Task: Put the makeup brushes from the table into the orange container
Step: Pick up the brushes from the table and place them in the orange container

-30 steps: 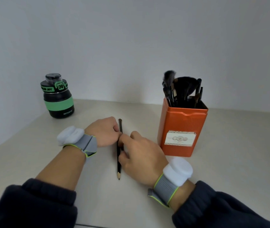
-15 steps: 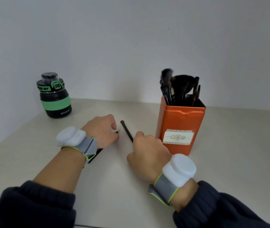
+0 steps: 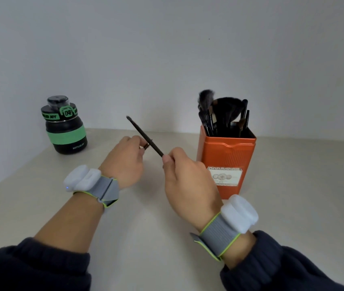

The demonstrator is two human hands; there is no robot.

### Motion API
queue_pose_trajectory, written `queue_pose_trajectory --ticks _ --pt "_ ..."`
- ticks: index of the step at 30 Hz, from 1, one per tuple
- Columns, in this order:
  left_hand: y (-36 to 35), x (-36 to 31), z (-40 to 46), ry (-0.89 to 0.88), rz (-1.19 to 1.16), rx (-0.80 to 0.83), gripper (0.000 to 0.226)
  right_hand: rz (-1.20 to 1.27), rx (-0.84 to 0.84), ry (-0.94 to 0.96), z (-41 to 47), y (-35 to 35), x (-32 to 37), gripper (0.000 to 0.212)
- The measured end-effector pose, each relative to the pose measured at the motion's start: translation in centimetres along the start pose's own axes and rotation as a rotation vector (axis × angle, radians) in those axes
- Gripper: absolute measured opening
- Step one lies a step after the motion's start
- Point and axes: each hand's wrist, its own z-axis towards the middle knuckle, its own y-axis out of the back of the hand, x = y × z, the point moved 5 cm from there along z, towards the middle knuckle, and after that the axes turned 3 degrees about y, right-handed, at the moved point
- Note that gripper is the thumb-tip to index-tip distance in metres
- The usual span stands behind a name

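Head view: slim brush [image 3: 145, 136] now lifted off counter [image 3: 292, 185], pinched in right hand [image 3: 184, 179]; left hand [image 3: 125, 160] loosely curled, apparently pinching something small; orange container [image 3: 226, 156] next.

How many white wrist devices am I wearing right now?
2. One white wrist device sits on the left wrist, behind the left hand. The other sits on the right wrist, behind the right hand, beside the orange container.
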Motion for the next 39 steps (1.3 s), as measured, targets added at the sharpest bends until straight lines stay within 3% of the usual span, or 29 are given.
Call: queue_pose_trajectory --ticks 5,12,19,27,39 --pt "2.0 -1.3 -0.5 -0.096 -0.292 -0.237 0.024 0.27 -0.323 0.239 0.1 2.5 1.0 0.011" --pt "3.7 -2.9 -1.5 -0.134 -0.782 -0.371 0.032 0.574 -0.678 0.27 0.3 7.6 0.0 0.018" --pt "6.3 -5.7 -2.6 -0.205 -1.229 -0.63 0.01 0.623 -0.903 0.186 -0.1 11.0 -2.1 0.015" --pt "5.9 -9.5 -4.2 -0.356 -1.35 -0.613 0.01 0.537 -0.938 0.092 0.2 11.5 -3.2 0.012" --pt "5.8 -9.5 -4.6 -0.364 -1.335 -0.636 0.013 0.195 -0.701 0.02 0.8 9.8 -3.1 0.01"
